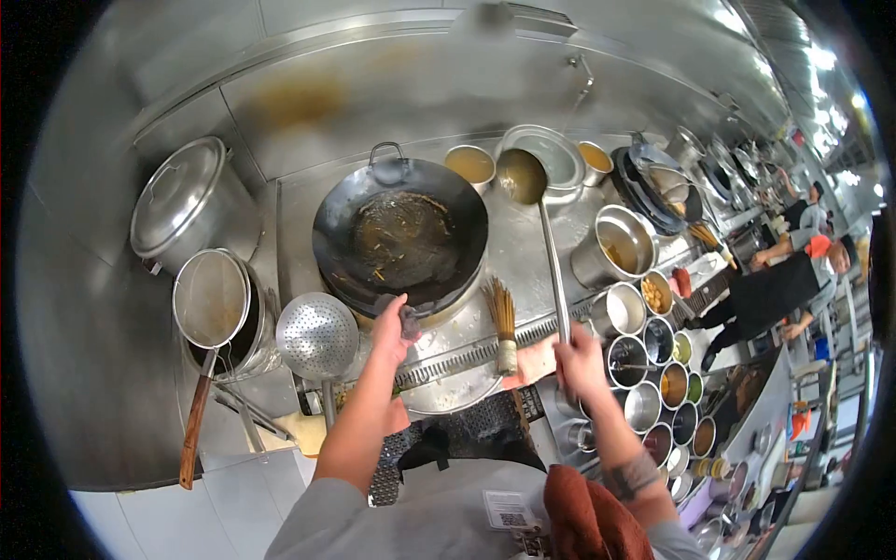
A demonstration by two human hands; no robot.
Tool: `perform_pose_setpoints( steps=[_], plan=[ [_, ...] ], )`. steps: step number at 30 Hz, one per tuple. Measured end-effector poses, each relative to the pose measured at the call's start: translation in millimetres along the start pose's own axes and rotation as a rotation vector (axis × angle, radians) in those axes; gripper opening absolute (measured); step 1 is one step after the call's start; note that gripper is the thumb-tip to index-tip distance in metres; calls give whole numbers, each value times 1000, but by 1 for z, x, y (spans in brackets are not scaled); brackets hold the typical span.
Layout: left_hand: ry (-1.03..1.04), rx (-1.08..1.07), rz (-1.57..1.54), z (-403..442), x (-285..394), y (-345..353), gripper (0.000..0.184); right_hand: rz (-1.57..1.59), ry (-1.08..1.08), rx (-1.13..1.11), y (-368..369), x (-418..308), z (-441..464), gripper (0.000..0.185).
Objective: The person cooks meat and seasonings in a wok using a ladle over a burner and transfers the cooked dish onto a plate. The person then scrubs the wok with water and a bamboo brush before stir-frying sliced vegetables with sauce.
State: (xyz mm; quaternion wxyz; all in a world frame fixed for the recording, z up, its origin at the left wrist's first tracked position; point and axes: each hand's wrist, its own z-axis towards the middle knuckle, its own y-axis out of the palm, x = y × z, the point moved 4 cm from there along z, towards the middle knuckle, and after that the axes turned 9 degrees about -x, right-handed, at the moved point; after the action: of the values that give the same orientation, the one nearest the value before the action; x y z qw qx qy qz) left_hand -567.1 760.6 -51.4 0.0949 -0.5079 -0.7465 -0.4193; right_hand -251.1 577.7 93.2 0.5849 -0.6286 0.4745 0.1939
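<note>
My left hand [392,334] grips the near edge of a black wok [336,219], with a dark cloth [411,324] under the fingers. Brown scraps and a wet film lie in the wok's bottom. My right hand [581,359] is wrapped round the long handle of a ladle [554,271]. The ladle's bowl holds a cloudy yellowish liquid and hangs at the near left edge of a basin of water [553,154]. Between my hands a bamboo wok brush [504,327] lies on the steel counter, bristles pointing away from me.
A perforated skimmer [317,334] and a mesh strainer [212,297] rest at the left, before a lidded pot [182,201]. Tubs of yellow liquid [469,165] stand behind the wok. Several seasoning tins [644,406] crowd the right. A co-worker in a black apron [770,291] stands farther right.
</note>
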Motion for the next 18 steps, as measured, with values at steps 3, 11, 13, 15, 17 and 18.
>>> perform_pose_setpoints(
  steps=[3, 11, 13, 15, 17, 18],
  plan=[
    [-2, 71, 73, -6, 1, 9, 22, -423, -265, 70, -13, -62, 126, 52],
    [90, 245, 31, -26, 2, 25, 19, -563, -299, -541, 29, -110, 406, 26],
    [103, 244, 49, -17, -2, 15, 19, -1005, -437, -627, 2, -134, 397, 23],
    [112, 244, 99, -12, -4, 6, 19, -1440, -556, -688, -27, -136, 382, 22],
    [93, 230, 88, -14, 0, 9, 21, -1077, -464, -325, -78, -111, 356, 48],
    [91, 222, 78, -14, -1, 6, 21, -1009, -403, -264, -101, -98, 344, 59]
  ],
)
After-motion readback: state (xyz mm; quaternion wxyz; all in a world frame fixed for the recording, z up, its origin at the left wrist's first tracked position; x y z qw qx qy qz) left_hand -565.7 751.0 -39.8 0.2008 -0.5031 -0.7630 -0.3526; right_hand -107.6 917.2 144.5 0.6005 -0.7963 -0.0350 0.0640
